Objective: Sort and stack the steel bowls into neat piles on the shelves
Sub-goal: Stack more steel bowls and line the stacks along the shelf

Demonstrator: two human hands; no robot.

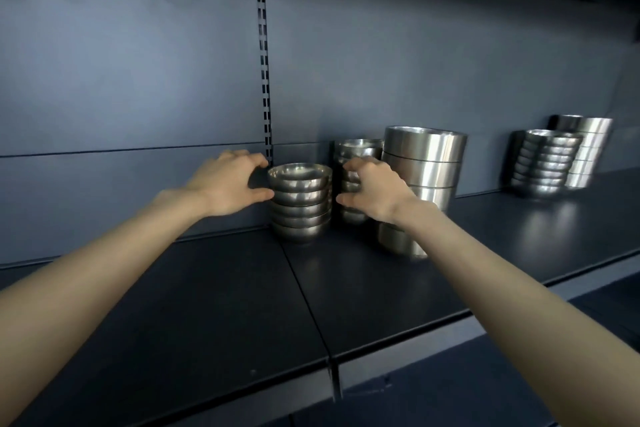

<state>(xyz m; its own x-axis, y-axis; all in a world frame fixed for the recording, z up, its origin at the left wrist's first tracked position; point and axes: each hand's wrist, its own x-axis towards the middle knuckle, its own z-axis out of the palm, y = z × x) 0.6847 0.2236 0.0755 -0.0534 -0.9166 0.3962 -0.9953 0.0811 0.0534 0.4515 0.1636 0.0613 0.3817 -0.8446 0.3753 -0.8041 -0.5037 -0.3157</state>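
Now I'm squaring the small bowl stack [299, 201], which stands at the back of the shelf [207, 305]. My left hand [225, 180] and right hand [372, 192] flank it, fingers loosely spread, gripping nothing. Next, I'd press in evenly from both sides.

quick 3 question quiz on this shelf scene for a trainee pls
1. True or false: the left hand and the right hand are both on the same side of the near small-bowl stack.
2. What stands just to the right of the right hand? A) a tall stack of large bowls B) a pile of plates C) a cardboard box
3. How many separate bowl stacks stand on the shelf in all?

Key: 1 false, one hand is on each side of it; 2 A; 3 five.
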